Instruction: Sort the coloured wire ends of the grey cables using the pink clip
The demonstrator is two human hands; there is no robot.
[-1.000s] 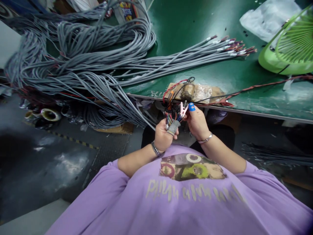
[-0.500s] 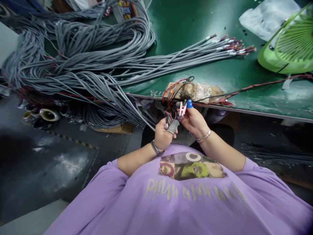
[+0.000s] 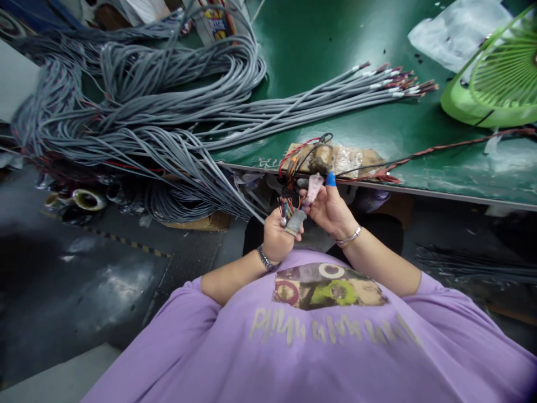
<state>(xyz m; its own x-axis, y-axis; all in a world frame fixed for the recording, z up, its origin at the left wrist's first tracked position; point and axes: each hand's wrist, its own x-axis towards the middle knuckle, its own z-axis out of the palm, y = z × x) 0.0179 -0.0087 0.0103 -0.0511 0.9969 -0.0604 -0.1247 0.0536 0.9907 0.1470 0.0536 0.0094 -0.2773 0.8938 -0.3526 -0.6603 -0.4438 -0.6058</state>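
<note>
My left hand (image 3: 278,238) is closed around a small bunch of thin coloured wires (image 3: 287,207), whose ends stick up above the fingers. A grey sleeve-like piece (image 3: 296,222) sits at its thumb; whether it is worn or held I cannot tell. Just to the right, my right hand (image 3: 331,212) pinches a pink peg-like clip (image 3: 314,187) by its lower end. A blue cover (image 3: 331,178) caps my right thumb, which points up, apart from the clip. Dark and orange wiring (image 3: 290,178) hangs at the table edge just beyond both hands.
Long grey cables (image 3: 168,106) lie heaped across the green table (image 3: 293,33), their stripped ends towards the right. A wrapped block (image 3: 352,158) with wires sits at the edge. A green fan (image 3: 470,103) and a plastic bag (image 3: 453,33) stand at right. Tape rolls (image 3: 89,200) lie below left.
The pink clip has turned in my right hand, its two arms no longer showing apart. My right thumb has lifted off to the right. My left hand has barely moved.
</note>
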